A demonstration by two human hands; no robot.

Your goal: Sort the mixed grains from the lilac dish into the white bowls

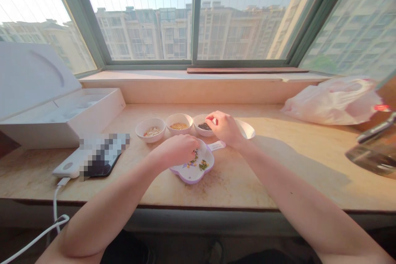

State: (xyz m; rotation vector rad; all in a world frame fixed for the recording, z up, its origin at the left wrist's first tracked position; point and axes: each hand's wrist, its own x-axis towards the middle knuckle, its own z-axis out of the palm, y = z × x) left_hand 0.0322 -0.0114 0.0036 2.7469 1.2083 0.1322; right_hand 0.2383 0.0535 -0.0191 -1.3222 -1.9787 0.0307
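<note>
A small white and purple scalloped plate [189, 178] with a short handle [216, 145] lies in front of me. Green and yellow beans [203, 165] sit on it in small groups. Over its left side is my left hand [179, 150], fingers curled down toward the beans, their tips partly hidden. My right hand [227, 128] is closed in a pinch at a white bowl [199, 120] of dark beans [204, 126]; whatever is between the fingertips is too small to make out.
Left of that bowl stand a bowl [179, 118] of yellow grains and a bowl [150, 123] of pale pieces; another white bowl [247, 130] is partly behind my right hand. An open white box [95, 111], power bank [69, 165], phone [107, 167], plastic bag [334, 101] and glass vessel [373, 156] flank them.
</note>
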